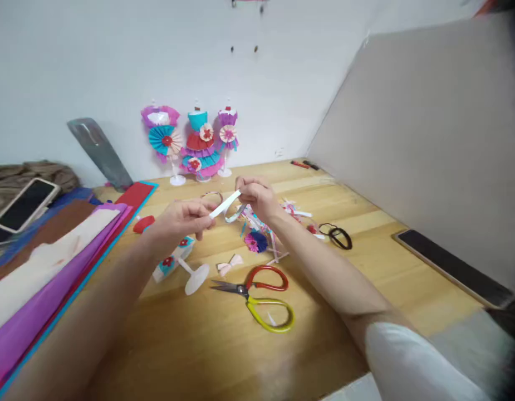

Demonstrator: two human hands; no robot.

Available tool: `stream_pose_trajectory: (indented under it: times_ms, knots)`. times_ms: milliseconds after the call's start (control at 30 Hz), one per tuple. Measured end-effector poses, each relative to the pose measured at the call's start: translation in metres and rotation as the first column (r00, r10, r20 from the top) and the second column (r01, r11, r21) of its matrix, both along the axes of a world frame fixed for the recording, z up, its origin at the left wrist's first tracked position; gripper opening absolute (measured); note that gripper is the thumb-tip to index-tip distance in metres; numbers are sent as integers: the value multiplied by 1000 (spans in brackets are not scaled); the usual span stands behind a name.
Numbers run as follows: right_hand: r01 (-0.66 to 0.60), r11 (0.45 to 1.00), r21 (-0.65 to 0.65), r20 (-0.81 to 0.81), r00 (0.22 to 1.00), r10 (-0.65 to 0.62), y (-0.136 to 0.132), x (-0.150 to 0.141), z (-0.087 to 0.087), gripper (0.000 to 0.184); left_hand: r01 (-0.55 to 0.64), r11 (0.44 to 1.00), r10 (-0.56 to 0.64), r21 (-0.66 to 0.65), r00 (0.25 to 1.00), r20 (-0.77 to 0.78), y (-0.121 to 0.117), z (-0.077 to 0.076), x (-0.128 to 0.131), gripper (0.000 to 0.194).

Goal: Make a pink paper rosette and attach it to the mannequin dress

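Observation:
Between both hands a narrow white strip of tape is stretched, with a loop of it hanging below the right fingers. My left hand pinches its lower left end. Up at the other end, my right hand grips it between thumb and fingers. Under the hands on the table lie scissors with one red and one yellow handle, blades pointing left. A small pale pink bow is just behind them. Beside it, a white doll stand with a red-flowered piece lies tipped over, partly hidden by my left arm.
Three crepe-paper dresses on stands line the back wall. Coloured paper sheets and a phone occupy the left. Paper scraps, a pink-and-blue rosette and black hair ties lie right of centre. A dark flat device sits far right.

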State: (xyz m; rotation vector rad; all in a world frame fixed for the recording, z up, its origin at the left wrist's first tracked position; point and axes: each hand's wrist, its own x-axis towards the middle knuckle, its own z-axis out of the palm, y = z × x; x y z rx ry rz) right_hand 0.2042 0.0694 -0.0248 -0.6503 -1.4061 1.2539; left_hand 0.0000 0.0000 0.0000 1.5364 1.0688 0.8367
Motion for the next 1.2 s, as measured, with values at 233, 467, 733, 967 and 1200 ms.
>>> stream_pose_trajectory:
  times_ms: [233, 467, 733, 967, 1200]
  knots:
    - [83, 996, 37, -67, 995, -80, 1, -2, -3, 11, -13, 999, 14, -36, 999, 30, 1, -9, 12, 29]
    - [36, 998, 58, -181, 983, -25, -4, -6, -7, 18, -36, 992, 41, -121, 998, 40, 1, -16, 17, 27]
    - [6, 998, 56, -244, 970, 7, -9, -12, -12, 14, -74, 972, 76, -224, 997, -2, 2, -17, 16, 23]
    - [22, 999, 47, -267, 964, -9, -14, -15, -11, 14, -60, 941, 93, -334, 992, 85, 6, -17, 15, 25]
    - [20, 999, 28, -300, 954, -11, -20, -17, -11, 14, 0, 938, 47, -348, 991, 127, 11, -19, 11, 25]
